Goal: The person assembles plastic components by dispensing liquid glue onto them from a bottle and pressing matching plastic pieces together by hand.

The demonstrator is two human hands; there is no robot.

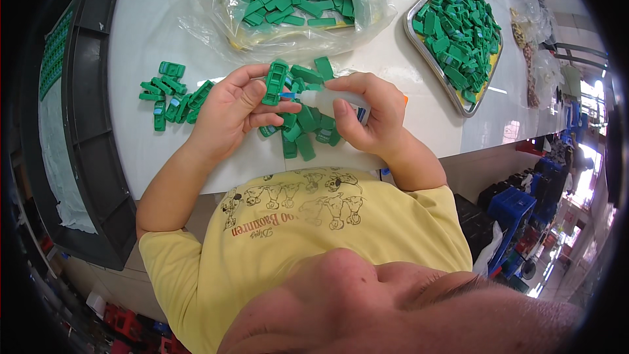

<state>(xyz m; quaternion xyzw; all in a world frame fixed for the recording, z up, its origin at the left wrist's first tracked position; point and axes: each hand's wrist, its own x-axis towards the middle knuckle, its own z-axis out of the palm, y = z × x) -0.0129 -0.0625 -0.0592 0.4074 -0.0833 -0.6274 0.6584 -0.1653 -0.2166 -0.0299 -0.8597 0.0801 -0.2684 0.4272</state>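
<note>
Between the thumb and fingers of my left hand (226, 115) stands a green plastic toy-car shell (276, 78), its hollow side facing up. My right hand (380, 108) grips a small whitish glue bottle (324, 99), laid sideways with its blue tip pointing left. The tip meets the lower end of the shell, or comes very close to it; which one I cannot tell. Beneath both hands lies a loose heap of green plastic parts (306, 121), partly hidden by my fingers. Left of my left hand, a smaller group of green car pieces (173, 98) rests on the white table (147, 157).
At the far side, a clear plastic bag (206, 23) lines a yellow container full of flat green parts. A metal-rimmed tray (427, 59) at the right holds many more. Dark crates (92, 92) stand along the left edge; a blue crate (514, 213) sits low at the right.
</note>
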